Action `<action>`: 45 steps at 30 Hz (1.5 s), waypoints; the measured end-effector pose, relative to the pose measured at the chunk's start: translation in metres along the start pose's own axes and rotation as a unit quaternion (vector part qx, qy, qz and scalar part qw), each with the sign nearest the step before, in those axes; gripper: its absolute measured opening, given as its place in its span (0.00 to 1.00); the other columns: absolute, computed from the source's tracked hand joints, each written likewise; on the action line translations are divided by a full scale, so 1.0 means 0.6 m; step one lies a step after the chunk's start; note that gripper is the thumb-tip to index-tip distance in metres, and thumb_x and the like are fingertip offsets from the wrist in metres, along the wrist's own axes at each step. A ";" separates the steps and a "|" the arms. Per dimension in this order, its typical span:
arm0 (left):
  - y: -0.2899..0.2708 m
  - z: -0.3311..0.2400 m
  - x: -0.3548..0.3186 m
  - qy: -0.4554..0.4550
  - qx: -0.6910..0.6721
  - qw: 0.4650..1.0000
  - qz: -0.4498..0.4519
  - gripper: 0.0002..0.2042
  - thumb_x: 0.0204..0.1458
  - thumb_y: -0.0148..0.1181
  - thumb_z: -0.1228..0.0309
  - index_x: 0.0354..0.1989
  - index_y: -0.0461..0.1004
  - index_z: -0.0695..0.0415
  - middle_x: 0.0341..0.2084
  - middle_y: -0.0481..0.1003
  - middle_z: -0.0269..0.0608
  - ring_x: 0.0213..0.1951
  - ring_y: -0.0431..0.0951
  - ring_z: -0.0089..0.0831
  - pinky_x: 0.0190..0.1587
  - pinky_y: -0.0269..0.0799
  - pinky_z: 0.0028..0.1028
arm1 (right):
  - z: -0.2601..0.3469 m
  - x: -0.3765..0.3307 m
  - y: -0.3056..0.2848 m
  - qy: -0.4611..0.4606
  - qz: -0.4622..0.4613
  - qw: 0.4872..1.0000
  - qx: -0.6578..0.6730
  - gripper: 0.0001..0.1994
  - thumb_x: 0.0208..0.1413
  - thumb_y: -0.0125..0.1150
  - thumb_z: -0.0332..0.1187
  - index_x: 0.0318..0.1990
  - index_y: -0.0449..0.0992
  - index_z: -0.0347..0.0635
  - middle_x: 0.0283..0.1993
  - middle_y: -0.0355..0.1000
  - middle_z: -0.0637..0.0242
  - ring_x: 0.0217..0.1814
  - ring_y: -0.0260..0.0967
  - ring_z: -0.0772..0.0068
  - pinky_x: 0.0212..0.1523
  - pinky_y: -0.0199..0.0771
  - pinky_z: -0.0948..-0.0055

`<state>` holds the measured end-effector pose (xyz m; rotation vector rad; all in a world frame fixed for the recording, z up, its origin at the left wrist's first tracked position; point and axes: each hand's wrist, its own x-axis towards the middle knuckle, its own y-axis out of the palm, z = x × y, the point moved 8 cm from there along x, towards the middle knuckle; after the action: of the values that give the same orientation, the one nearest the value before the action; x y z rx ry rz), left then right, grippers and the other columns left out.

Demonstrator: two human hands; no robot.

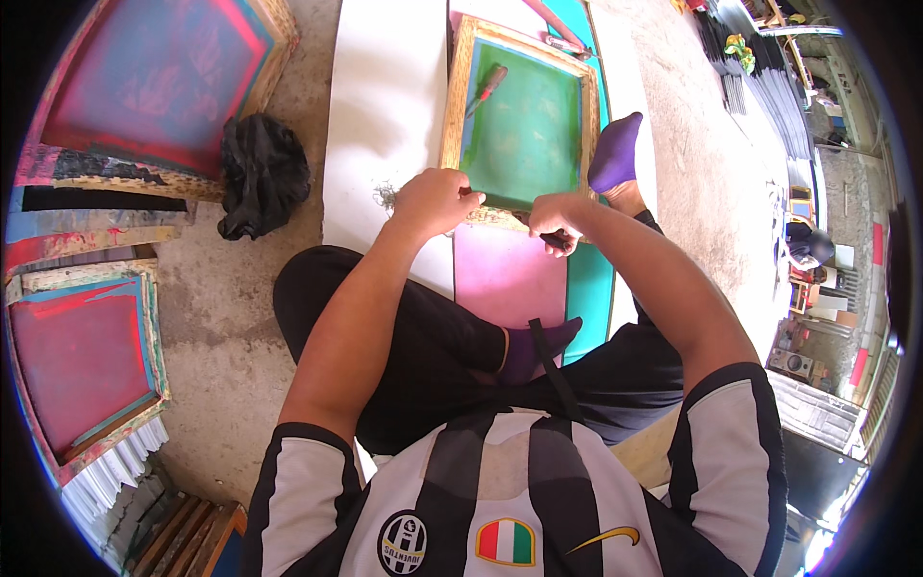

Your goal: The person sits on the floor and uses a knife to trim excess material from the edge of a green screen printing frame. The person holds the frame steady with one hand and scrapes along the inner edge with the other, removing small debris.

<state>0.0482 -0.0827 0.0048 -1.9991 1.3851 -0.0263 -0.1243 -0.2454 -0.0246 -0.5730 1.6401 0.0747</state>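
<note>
A wooden frame [459,96] of green mesh [524,125] lies on pink and teal boards [510,269], left hand [435,202] curled on its near edge, right hand [562,217] clenched around a dark tool [555,240] at that edge, which could slip under force and tear the mesh

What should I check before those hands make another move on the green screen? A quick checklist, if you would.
1. Left hand on the wooden frame: ok, it is at the near left corner.
2. Right hand has its tool: ok, it grips a dark tool.
3. Green mesh free of loose tools: not ok, a red-handled tool lies on it.
4. Foot well away: not ok, a purple sock is close beside the right edge.
5. Mesh stretched tight: cannot tell.
</note>
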 end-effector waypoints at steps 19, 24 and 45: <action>0.012 -0.010 -0.013 0.012 0.033 0.999 0.006 0.17 0.58 0.66 0.54 0.39 0.84 0.57 0.34 0.83 0.46 0.39 0.84 0.44 0.42 0.77 0.41 | -0.050 0.012 0.080 -0.181 -0.235 0.954 0.048 0.25 0.57 0.55 0.31 0.63 0.71 0.35 0.55 0.78 0.38 0.57 0.77 0.39 0.61 0.75 0.46; 0.026 0.001 -0.008 0.010 0.032 0.999 -0.002 0.16 0.57 0.67 0.55 0.37 0.84 0.58 0.32 0.83 0.47 0.37 0.83 0.44 0.40 0.76 0.41 | -0.061 0.032 0.102 -0.185 -0.322 0.926 0.068 0.20 0.58 0.58 0.35 0.57 0.73 0.40 0.46 0.80 0.39 0.52 0.78 0.35 0.56 0.77 0.43; 0.014 -0.034 -0.086 0.251 0.251 0.930 -0.091 0.04 0.51 0.67 0.69 0.34 0.83 0.52 0.32 0.82 0.39 0.39 0.82 0.45 0.43 0.77 0.43 | 0.065 -0.077 0.192 -0.448 -0.242 0.844 0.171 0.11 0.58 0.58 0.35 0.45 0.73 0.40 0.35 0.78 0.42 0.42 0.77 0.33 0.44 0.73 0.39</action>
<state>0.0111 -0.0520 0.0339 -1.7257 1.3046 -0.9409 -0.1332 -0.1160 -0.0193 -0.5382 0.5428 -0.2850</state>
